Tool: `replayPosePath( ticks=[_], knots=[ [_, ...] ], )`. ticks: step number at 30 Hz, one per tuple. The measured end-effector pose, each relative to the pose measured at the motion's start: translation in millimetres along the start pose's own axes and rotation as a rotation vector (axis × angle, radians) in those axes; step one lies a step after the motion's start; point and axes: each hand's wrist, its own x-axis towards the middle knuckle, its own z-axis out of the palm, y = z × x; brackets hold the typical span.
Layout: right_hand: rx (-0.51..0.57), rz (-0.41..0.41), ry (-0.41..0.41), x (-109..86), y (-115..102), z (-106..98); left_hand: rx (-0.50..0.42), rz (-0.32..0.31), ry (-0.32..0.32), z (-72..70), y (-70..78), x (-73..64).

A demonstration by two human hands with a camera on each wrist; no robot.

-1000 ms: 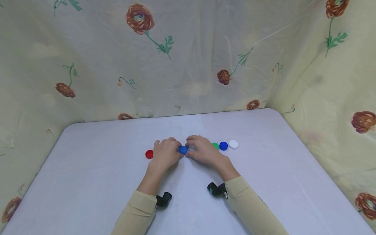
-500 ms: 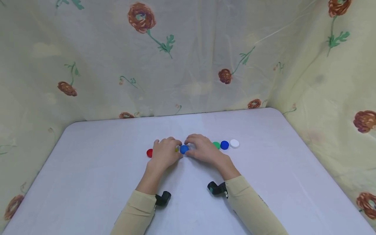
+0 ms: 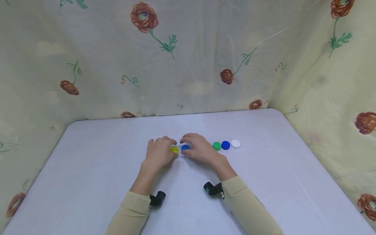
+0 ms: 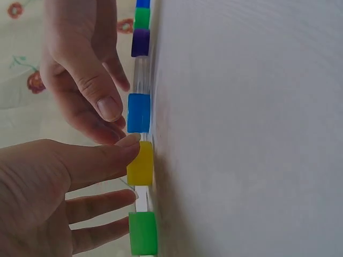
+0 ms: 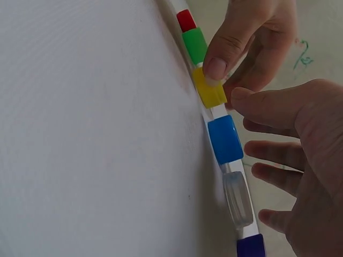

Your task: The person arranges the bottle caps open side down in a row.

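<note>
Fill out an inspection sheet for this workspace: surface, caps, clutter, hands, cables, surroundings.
Surface: pale table, rounded far corners.
Caps: one row, left to right: red cap, green cap, yellow cap, light blue cap, clear cap, purple cap, second green cap, dark blue cap, white cap.
Clutter: nothing seen.
Left hand: holds the yellow cap, thumb on it.
Right hand: beside the light blue cap, fingers apart; contact unclear.
Cables: nothing seen.
Surroundings: flowered cloth behind the table and at both sides; a black camera at each wrist.
</note>
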Motion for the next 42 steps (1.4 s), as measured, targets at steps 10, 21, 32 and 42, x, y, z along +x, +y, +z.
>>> replayPosePath(
  ticks=[10, 21, 32, 42],
  knots=[
    [-0.024, -0.026, -0.010, 7.5, -7, 7, -0.009, 0.000, 0.008, 0.3, -12.6, -2.6],
    [-0.042, -0.064, -0.012, 17.2, -13, 16, -0.018, 0.020, 0.036, 2.8, -19.0, -3.2],
    [-0.051, -0.098, 0.004, 18.5, -17, 19, -0.017, 0.001, 0.023, 1.6, -20.6, -3.8],
    [-0.041, -0.091, 0.022, 15.2, -16, 19, -0.035, 0.027, 0.025, 1.3, -16.0, -5.2]
  ],
)
